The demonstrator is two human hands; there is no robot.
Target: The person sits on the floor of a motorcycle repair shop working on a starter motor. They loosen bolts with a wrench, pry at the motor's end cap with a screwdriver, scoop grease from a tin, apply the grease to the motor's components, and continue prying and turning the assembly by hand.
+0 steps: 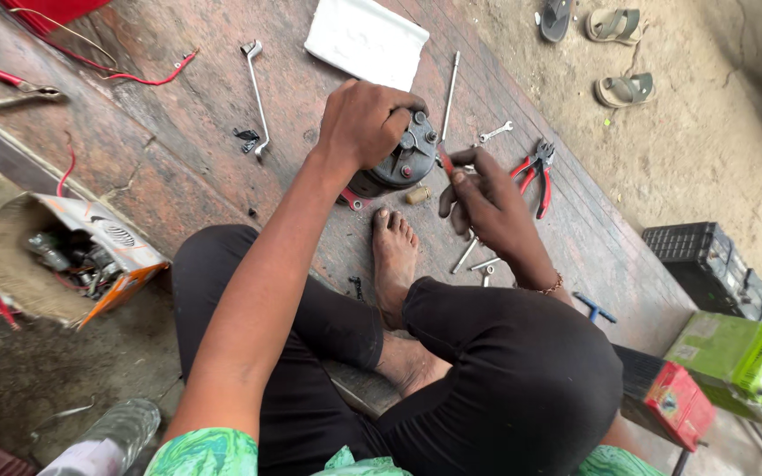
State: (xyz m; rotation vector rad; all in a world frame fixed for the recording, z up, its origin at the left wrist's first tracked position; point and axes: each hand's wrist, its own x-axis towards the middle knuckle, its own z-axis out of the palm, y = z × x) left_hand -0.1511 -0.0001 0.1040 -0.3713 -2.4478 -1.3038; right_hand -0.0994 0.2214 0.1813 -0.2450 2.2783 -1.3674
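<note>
platform: long wooden plank platform (222, 132), worn reddish-brown, runs diagonally from top left to lower right; person sits on it w/ legs folded, bare foot (394, 256) pointing up toward the work.
motor: dark round motor-like unit (398, 163) stands near the platform's middle, closer to its right edge, just beyond the toes; end face w/ bolts and terminals tilts up and to the right.
left hand: left hand (361, 123) lies over the top-left of the motor, fingers clenched round the housing, steadying it.
right hand: right hand (486, 207) sits just right of the motor, thumb and fingers pinched on a thin red-handled tool (444, 161).
key relation: tool's long axis runs up-left from the right hand, tip at or almost at the motor's end face; can't tell if touching. Right hand is the one nearer that face; left covers the far side.
pliers: red-handled pliers (535, 172) lie to the right of the right hand, near the platform's right edge.
spanners: small spanner (495, 132) above the pliers; long rod (450, 84) beyond the motor; bent lever (257, 92) well to the left.
small bits: brass-coloured bush (417, 195) beside the motor's base; a few more spanners (473, 260) under the right wrist.
white pad: white folded pad (367, 40) at the platform's far end.
</note>
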